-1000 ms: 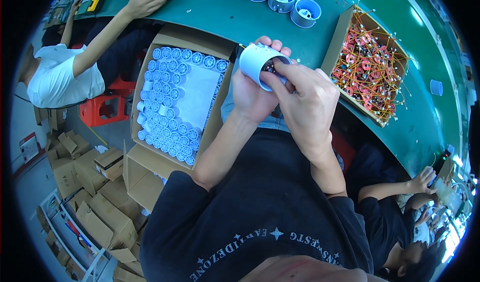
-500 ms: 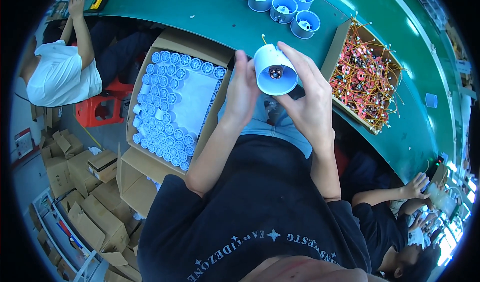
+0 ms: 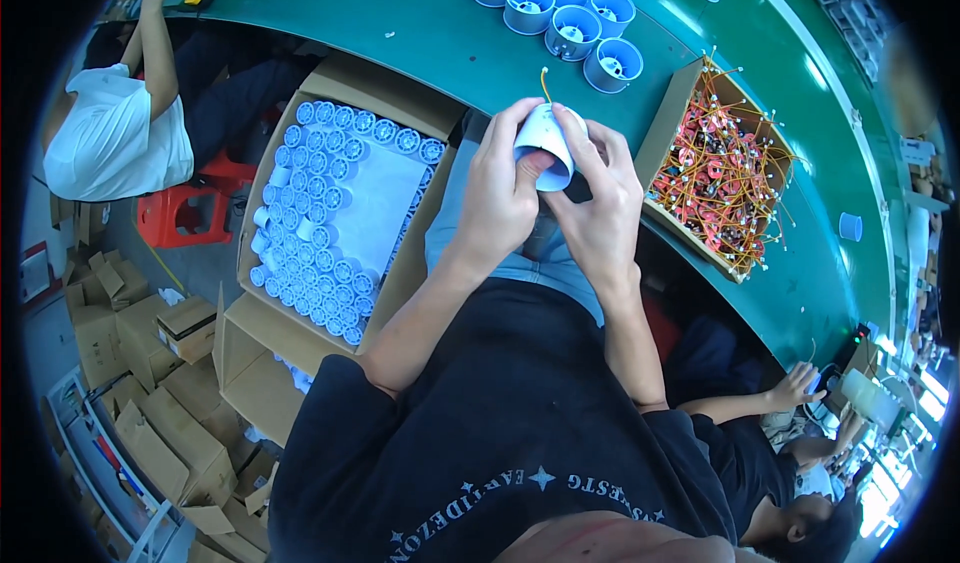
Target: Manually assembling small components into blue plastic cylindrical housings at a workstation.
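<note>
Both hands hold one white plastic cup-shaped housing in front of my chest, above my lap. My left hand grips its left side, with the thumb pressed into the open mouth. From the right, my right hand wraps it with fingers over the top. A thin yellow wire sticks up out of the housing's far end. Behind the hands runs the green table.
An open cardboard box with rows of white housings sits at my left. Another box of red and orange wired parts lies on the table at right. Several finished housings stand beyond. Seated people at far left and lower right; stacked cartons on the floor.
The housing has turned: its open mouth faced the camera before and now points down toward me, with the wire end up. My left thumb has gone into the opening.
</note>
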Demonstrator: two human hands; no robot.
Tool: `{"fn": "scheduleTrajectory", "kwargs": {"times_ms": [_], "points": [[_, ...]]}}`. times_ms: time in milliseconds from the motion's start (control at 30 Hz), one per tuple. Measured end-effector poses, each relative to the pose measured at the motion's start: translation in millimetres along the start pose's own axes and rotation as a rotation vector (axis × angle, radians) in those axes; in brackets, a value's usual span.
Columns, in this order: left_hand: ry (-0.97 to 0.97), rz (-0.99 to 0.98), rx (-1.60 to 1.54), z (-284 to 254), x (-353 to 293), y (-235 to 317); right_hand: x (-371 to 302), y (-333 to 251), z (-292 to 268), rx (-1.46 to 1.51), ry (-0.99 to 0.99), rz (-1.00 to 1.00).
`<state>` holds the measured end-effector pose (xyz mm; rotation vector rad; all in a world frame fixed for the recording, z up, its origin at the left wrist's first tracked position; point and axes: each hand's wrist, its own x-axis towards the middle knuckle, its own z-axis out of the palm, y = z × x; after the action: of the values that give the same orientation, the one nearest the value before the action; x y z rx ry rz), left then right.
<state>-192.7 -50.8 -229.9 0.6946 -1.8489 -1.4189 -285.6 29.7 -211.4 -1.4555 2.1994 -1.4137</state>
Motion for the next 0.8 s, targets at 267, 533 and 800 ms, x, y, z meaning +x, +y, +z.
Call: {"fn": "scheduleTrajectory", "kwargs": {"times_ms": [267,533,800], "points": [[-0.14,-0.058,-0.149,-0.3,12.1,-2.7,-3.9,14.2,-5.4,-0.024,0.051,-0.022],[-0.432,0.005,-0.394,-29.7,22.9,-2.2,-2.0,13.2,-21.6,0.063,-0.151,-0.119],[-0.004,-0.057,-0.065,-52.3,49.7,-3.7,-4.2,3.2,-49.1,-0.001,0.104,0.036]]}}
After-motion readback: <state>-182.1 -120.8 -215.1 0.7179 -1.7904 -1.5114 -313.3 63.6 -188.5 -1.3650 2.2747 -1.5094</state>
